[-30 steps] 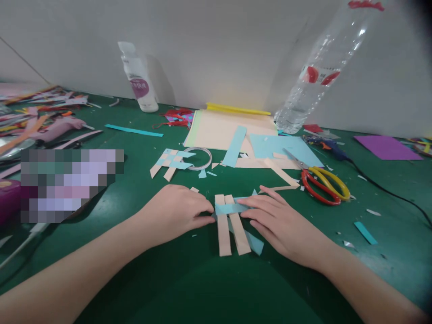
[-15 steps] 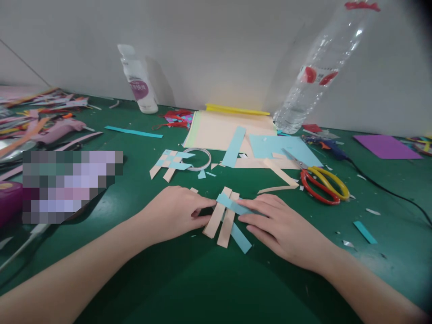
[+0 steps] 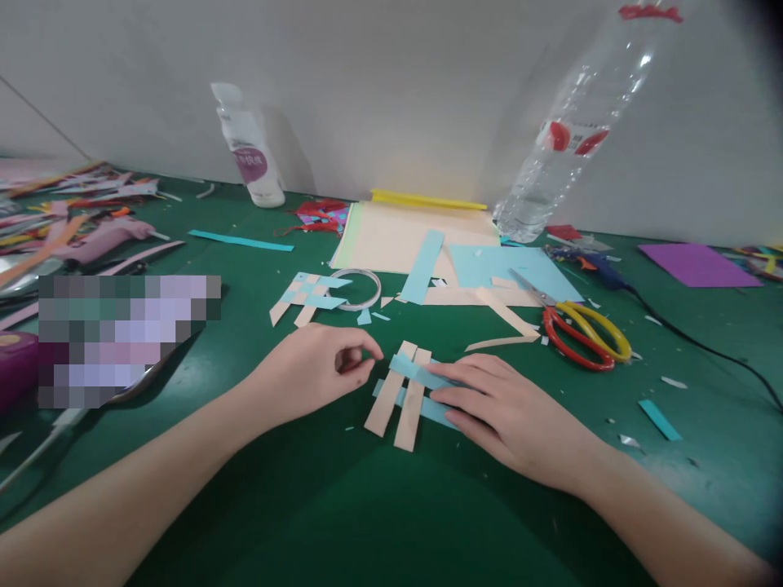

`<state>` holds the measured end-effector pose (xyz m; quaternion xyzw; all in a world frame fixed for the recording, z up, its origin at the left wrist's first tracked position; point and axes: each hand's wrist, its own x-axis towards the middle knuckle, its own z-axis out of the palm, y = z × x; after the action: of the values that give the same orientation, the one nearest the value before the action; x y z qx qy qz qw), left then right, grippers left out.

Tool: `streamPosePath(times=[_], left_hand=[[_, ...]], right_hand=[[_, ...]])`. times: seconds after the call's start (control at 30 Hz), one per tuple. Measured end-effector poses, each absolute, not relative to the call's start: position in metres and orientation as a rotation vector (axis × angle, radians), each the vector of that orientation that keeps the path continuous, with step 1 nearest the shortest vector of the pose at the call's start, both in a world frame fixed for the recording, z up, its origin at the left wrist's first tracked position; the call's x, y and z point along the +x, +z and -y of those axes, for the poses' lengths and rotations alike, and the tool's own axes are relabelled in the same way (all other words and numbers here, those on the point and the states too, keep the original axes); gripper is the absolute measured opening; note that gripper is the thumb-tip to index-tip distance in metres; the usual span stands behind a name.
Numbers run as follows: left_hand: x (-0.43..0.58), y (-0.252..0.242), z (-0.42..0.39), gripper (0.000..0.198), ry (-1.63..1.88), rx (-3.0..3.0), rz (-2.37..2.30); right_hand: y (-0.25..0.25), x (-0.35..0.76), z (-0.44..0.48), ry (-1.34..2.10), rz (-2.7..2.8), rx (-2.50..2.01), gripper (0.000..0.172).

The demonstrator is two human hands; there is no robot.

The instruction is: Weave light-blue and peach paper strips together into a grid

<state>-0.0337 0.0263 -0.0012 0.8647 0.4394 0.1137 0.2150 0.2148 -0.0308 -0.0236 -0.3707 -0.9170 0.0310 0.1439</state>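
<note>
Two peach paper strips [image 3: 387,399] lie side by side on the green table, crossed by two light blue paper strips [image 3: 404,367] in a small loose weave. My right hand [image 3: 498,403] rests flat over the right ends of the blue strips, fingers stretched out, covering part of them. Just left of the weave, my left hand [image 3: 318,371] hovers apart from it. Its fingers are curled, with a small gap between thumb and index fingertip and nothing visible in between. Beyond that hand lies a small woven piece [image 3: 309,289] of blue and peach strips, against a roll of tape [image 3: 356,287].
Scissors [image 3: 584,334] with red and yellow handles lie at right, near a blue glue gun [image 3: 596,269] with a black cord. Paper sheets [image 3: 379,232], a clear bottle [image 3: 568,139] and a white bottle [image 3: 249,155] stand along the wall. Paper scraps and a pixelated object fill the left.
My left hand has drawn back from the strips to the left and let go. The lower blue strip now lies straighter across the peach strips. My right hand stays nearly still.
</note>
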Motion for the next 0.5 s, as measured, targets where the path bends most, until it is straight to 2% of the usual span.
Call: streamPosePath(times=[0.13, 0.5], left_hand=[[-0.0307, -0.0070, -0.0262, 0.028, 0.405, 2.533, -1.108], [-0.0263, -0.0071, -0.0222, 0.029, 0.271, 2.649, -1.051]], right_hand=[[-0.0230, 0.2151, 0.0308, 0.108, 2.645, -1.068, 0.028], [-0.0230, 0.2162, 0.0334, 0.102, 2.577, -1.058, 0.025]])
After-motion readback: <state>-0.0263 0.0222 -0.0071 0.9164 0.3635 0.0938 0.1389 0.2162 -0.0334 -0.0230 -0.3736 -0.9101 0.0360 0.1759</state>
